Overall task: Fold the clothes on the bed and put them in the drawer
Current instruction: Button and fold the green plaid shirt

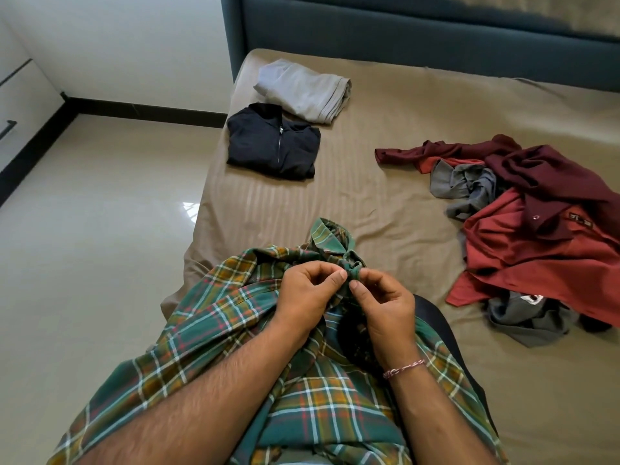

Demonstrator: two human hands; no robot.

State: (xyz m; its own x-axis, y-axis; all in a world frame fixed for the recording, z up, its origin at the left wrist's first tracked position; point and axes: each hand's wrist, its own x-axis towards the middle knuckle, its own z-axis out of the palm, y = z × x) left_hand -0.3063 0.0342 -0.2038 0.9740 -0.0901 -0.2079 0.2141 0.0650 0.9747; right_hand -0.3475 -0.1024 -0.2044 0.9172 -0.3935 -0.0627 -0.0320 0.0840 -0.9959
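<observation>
Left hand [307, 290] and right hand [382, 298] both pinch a bunched bit of a green plaid shirt [208, 330] near its collar. The pinched detail is hidden by fingertips, and the shirt's lower part is cut off by the frame edge

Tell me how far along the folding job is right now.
Two pieces look folded at the bed's far left corner: the grey garment and the dark zip top. In hand: the left hand and right hand both pinch the green plaid shirt near its collar. Left: the unfolded pile of red and grey clothes. Nothing is visibly in a drawer yet.
</observation>
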